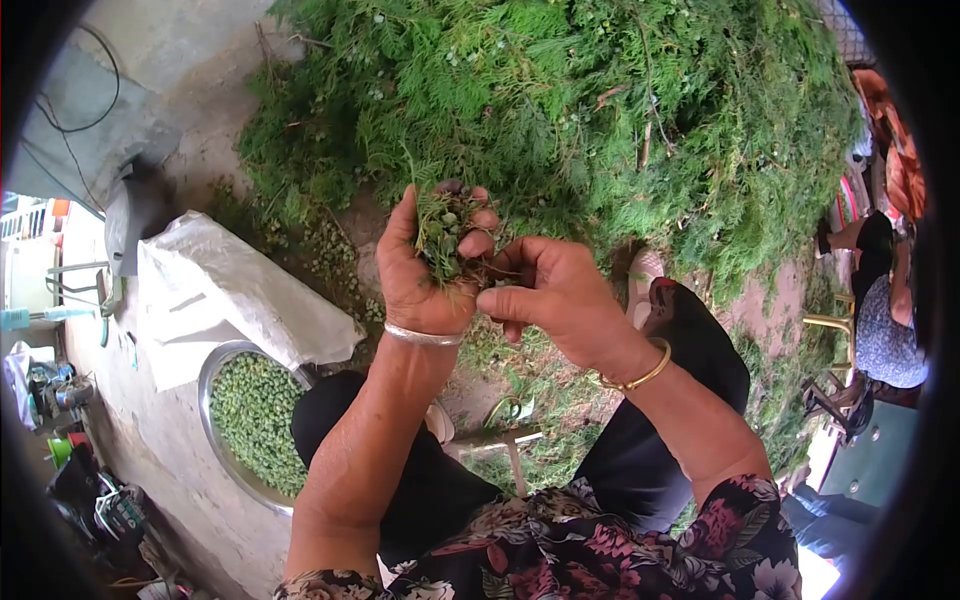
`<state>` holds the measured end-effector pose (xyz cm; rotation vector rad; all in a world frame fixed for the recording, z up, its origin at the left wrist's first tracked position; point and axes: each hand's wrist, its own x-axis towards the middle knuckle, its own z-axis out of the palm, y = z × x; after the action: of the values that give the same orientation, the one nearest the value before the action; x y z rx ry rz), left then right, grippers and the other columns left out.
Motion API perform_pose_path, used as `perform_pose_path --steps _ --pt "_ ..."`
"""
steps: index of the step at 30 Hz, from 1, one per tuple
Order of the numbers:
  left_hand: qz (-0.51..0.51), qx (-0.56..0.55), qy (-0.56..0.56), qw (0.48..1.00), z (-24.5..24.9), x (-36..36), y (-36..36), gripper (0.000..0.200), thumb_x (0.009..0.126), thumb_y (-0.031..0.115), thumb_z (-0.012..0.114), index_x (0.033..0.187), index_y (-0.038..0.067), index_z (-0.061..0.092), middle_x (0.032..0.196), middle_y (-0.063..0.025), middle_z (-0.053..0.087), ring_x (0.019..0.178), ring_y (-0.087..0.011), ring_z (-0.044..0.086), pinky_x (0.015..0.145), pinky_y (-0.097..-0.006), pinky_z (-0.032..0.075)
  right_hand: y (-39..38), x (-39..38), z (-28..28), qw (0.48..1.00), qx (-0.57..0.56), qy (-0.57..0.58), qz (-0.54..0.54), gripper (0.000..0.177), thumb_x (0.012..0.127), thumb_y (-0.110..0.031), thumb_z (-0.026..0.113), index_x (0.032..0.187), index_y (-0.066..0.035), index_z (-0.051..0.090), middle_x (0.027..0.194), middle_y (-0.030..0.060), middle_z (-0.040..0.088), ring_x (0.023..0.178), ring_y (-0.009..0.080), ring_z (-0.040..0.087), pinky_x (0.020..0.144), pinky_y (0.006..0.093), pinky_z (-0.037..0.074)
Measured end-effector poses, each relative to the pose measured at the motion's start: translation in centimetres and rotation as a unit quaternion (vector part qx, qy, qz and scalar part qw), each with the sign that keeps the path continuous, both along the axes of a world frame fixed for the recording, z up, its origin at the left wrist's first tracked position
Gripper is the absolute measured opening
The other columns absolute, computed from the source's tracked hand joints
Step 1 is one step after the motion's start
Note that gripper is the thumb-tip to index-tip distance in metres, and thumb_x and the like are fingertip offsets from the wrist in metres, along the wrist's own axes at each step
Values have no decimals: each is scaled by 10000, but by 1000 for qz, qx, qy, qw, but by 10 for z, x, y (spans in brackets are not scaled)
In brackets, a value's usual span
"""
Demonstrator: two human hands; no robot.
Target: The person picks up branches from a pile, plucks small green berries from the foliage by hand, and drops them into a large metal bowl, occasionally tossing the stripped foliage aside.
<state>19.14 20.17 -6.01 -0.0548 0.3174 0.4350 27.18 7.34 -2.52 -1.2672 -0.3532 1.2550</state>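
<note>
My left hand point(420, 290), with a silver bangle at the wrist, is turned palm up and curled around a small bunch of evergreen sprigs point(440, 230) bearing pale green seed cones. Close beside it, my right hand point(565, 300), with a gold bangle, is closed in a pinch at the lower right of the bunch. Thin stems show by its thumb and forefinger. Just beyond both hands lies a large heap of green evergreen branches point(560, 130).
A round metal basin point(205, 400) full of green cones stands at the left, by a white sack point(235, 300). Loose cones and clippings litter the ground. At the right edge sits another person point(890, 320), partly in view. Cables and tools lie at the far left.
</note>
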Motion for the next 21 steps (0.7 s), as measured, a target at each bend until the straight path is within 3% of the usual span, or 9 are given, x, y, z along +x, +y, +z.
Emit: perform_pose_path --steps 2,5,8,10,12,14,18,20,21 --pt "-5 2 0 1000 0 0 0 376 911 290 515 1029 -66 539 1014 -223 530 809 -274 490 505 -273 435 -1 0 -2 1000 4 -30 2 166 768 25 587 924 74 559 800 96 593 607 138 585 515 261 516" --pt "2 -18 -33 999 0 -2 8 370 907 279 518 1036 -67 540 1026 -226 527 835 -276 484 514 -275 432 -3 6 -4 999 18 42 7 177 788 -24 618 923 74 557 818 100 593 629 151 593 516 269 519" --pt "2 -38 -41 998 1 -4 12 369 905 273 517 1044 -68 541 1039 -226 523 870 -281 480 546 -286 452 -5 17 1 992 -6 112 -58 187 817 -102 629 908 50 570 797 85 587 631 157 592 516 264 513" --pt "-24 -58 -43 997 0 -5 9 372 903 273 520 1049 -69 545 1041 -220 517 905 -295 478 620 -318 504 -7 26 0 973 -12 175 -148 173 844 -149 603 881 19 585 745 69 575 581 139 555 471 240 460" --pt "-31 -77 -39 996 1 -5 5 366 906 268 515 1048 -68 548 1056 -231 522 947 -323 491 666 -352 525 -7 33 2 979 -26 150 -135 145 857 -150 584 859 -6 595 693 51 563 544 110 507 435 216 389" --pt "-40 -96 -35 994 2 -5 -1 361 908 263 511 1047 -68 551 1071 -243 527 988 -351 503 713 -386 546 -8 36 3 983 -35 68 -166 141 861 -148 594 860 -8 597 663 44 553 523 99 472 425 217 351" --pt "-16 -64 12 998 11 2 -14 351 920 259 488 1041 -63 559 1113 -270 544 1070 -409 520 829 -469 522 -9 36 14 981 1 22 -194 100 850 -101 611 849 -1 613 691 38 586 557 64 488 454 200 376" --pt "-9 -59 21 998 10 4 -16 350 923 262 480 1042 -57 563 1119 -270 552 1080 -409 528 855 -486 508 -7 26 18 948 41 -278 -146 63 827 -51 637 833 11 629 734 30 624 610 27 507 506 174 398" --pt "-19 -44 -2 999 6 3 -17 355 925 269 475 1051 -51 565 1119 -257 558 1069 -393 537 879 -483 495 -5 24 10 944 79 -279 -158 67 796 -24 670 833 22 639 762 18 651 659 4 520 556 161 416"
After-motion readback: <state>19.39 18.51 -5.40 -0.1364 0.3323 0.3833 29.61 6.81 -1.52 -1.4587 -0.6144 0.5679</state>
